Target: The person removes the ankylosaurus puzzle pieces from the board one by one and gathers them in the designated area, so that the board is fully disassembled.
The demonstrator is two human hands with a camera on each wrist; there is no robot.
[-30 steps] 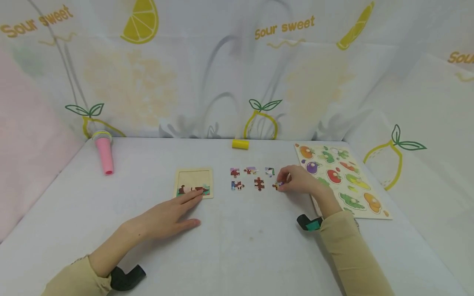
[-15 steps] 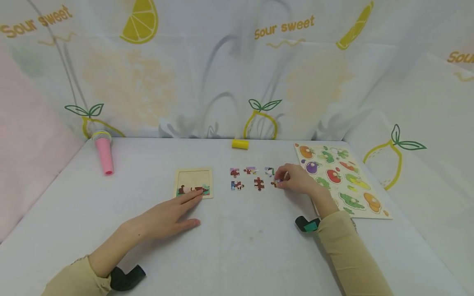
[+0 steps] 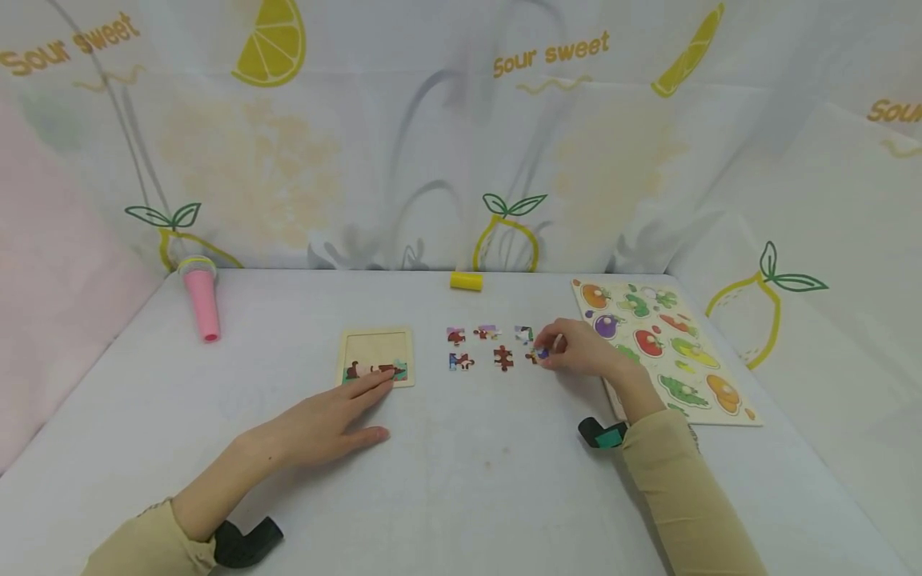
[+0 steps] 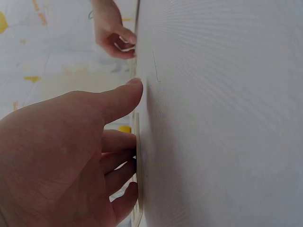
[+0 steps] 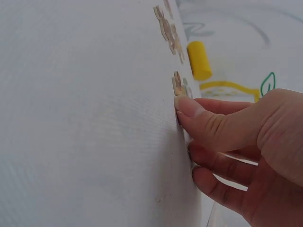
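Note:
My left hand point(image 3: 317, 424) lies with its fingers stretched over the lower edge of a small square wooden puzzle tray point(image 3: 378, 332). Along the bottom of that tray's recess runs a row of brown, pink and green puzzle picture point(image 3: 366, 370), partly covered by the fingertips. On the right, my right hand point(image 3: 579, 350) pinches a small jigsaw piece point(image 3: 531, 357) at the table between thumb and forefinger. The right wrist view shows the thumb point(image 5: 191, 108) against the piece's edge. Several other jigsaw pieces lie left of it, among them a brown one point(image 3: 503, 358) and a blue-and-brown one point(image 3: 461, 362).
A board with vegetable pictures point(image 3: 677, 352) lies partly under the right forearm. At the back edge stands a yellow cylinder point(image 3: 467, 281) on its side. A pink toy microphone point(image 3: 202, 304) lies at the far left. White cloth covers the table point(image 3: 461, 480).
The right hand has turned and slid its jigsaw piece slightly left, closer to the other pieces. The left hand has stayed on the tray.

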